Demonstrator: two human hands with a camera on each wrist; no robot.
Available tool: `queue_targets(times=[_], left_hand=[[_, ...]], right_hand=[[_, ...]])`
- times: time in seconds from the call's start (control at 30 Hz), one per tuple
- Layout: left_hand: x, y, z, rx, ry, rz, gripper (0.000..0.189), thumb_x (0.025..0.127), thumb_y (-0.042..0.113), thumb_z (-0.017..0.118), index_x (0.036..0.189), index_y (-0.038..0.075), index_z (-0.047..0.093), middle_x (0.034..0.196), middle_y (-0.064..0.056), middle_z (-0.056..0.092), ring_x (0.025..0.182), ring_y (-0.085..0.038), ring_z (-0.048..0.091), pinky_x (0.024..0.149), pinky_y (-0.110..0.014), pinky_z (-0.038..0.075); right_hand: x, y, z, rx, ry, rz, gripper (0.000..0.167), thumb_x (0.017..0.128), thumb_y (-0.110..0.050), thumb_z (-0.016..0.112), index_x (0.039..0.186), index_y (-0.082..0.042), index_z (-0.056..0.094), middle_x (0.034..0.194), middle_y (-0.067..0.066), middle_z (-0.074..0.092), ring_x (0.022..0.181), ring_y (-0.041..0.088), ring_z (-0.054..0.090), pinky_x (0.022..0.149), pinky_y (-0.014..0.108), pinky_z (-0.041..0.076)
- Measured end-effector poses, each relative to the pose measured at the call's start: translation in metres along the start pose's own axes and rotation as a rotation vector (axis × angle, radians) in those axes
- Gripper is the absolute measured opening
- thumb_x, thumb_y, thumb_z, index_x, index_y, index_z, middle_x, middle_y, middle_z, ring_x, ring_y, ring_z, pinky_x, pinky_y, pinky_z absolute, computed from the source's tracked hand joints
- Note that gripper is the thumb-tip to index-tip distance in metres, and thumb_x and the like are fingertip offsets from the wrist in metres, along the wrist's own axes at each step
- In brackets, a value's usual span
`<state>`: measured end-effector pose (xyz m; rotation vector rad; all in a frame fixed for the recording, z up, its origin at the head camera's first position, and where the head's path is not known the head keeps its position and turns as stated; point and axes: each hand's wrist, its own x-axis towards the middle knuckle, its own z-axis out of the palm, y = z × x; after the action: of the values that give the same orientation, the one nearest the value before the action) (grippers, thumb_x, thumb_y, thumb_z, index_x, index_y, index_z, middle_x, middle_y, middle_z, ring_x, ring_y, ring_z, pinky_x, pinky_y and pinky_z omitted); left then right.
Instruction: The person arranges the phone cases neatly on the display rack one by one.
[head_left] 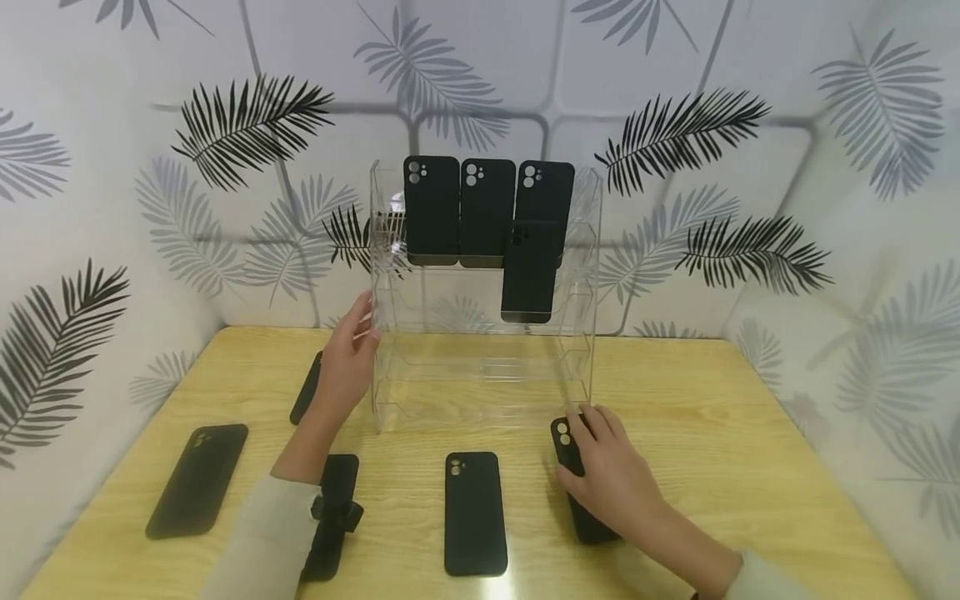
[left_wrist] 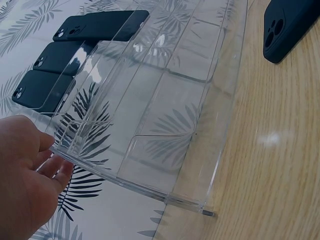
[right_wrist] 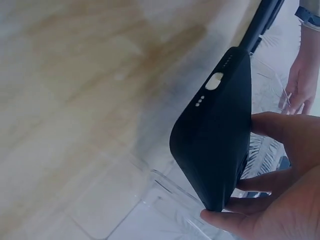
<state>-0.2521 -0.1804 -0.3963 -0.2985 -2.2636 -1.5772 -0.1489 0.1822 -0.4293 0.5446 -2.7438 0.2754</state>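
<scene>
A clear plastic display rack (head_left: 480,367) with several tiers stands on the table. At its left side edge, my left hand (head_left: 348,358) holds on with thumb and fingers, seen closely in the left wrist view (left_wrist: 25,175). My right hand (head_left: 611,467) grips a black phone case (head_left: 588,521) by its long edges, in front of the rack's right end. In the right wrist view that phone case (right_wrist: 215,130) shows its port end, thumb on one side and fingers on the other. Three black phone cases (head_left: 431,208) line the top tier; another case (head_left: 528,271) overlaps the right one from a lower tier.
On the wooden table (head_left: 675,392) a black phone case (head_left: 476,512) lies in front of the rack. Another case (head_left: 198,479) lies at left, and two more (head_left: 306,392) are partly hidden by my left arm. A leaf-patterned wall (head_left: 300,275) stands behind the rack.
</scene>
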Motion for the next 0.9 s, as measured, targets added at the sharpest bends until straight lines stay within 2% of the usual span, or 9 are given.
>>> queue_targets(times=[0.23, 0.37, 0.5, 0.67, 0.9], left_hand=[[0.000, 0.002, 0.000, 0.002, 0.003, -0.001, 0.059, 0.106, 0.008, 0.046, 0.160, 0.024, 0.030, 0.158, -0.011, 0.041, 0.141, -0.033, 0.045, 0.115, -0.051, 0.042], [-0.001, 0.001, 0.000, 0.005, -0.002, -0.008, 0.058, 0.107, 0.010, 0.046, 0.160, 0.026, 0.029, 0.158, -0.011, 0.040, 0.141, -0.033, 0.044, 0.115, -0.051, 0.041], [-0.001, 0.001, 0.001, 0.002, -0.004, -0.005, 0.058, 0.107, 0.011, 0.047, 0.160, 0.027, 0.029, 0.159, -0.011, 0.040, 0.141, -0.033, 0.044, 0.115, -0.051, 0.041], [-0.002, 0.000, 0.001, 0.004, 0.002, 0.001, 0.059, 0.106, 0.009, 0.047, 0.160, 0.026, 0.030, 0.158, -0.012, 0.041, 0.141, -0.033, 0.045, 0.114, -0.051, 0.042], [-0.002, 0.001, 0.000, 0.003, 0.007, -0.008, 0.058, 0.106, 0.009, 0.047, 0.160, 0.026, 0.030, 0.158, -0.012, 0.041, 0.141, -0.033, 0.045, 0.114, -0.050, 0.043]], right_hand=[[0.012, -0.005, -0.011, 0.003, 0.035, 0.004, 0.072, 0.084, -0.031, 0.081, 0.141, 0.002, 0.054, 0.146, 0.023, 0.050, 0.136, 0.041, 0.044, 0.094, 0.051, 0.058], [0.026, -0.010, -0.024, 0.031, 0.087, 0.000, 0.071, 0.085, -0.031, 0.079, 0.142, 0.001, 0.052, 0.145, 0.022, 0.048, 0.135, 0.039, 0.043, 0.093, 0.049, 0.058], [0.043, -0.015, -0.037, 0.067, 0.157, 0.004, 0.073, 0.086, -0.031, 0.079, 0.145, 0.001, 0.050, 0.147, 0.022, 0.046, 0.137, 0.040, 0.040, 0.099, 0.051, 0.055], [0.064, -0.024, -0.050, 0.108, 0.193, 0.036, 0.076, 0.087, -0.034, 0.077, 0.148, -0.001, 0.047, 0.152, 0.020, 0.044, 0.141, 0.040, 0.036, 0.110, 0.054, 0.047], [0.090, -0.036, -0.053, 0.151, 0.295, 0.002, 0.075, 0.088, -0.031, 0.077, 0.150, -0.002, 0.045, 0.150, 0.020, 0.044, 0.139, 0.040, 0.039, 0.112, 0.054, 0.043]])
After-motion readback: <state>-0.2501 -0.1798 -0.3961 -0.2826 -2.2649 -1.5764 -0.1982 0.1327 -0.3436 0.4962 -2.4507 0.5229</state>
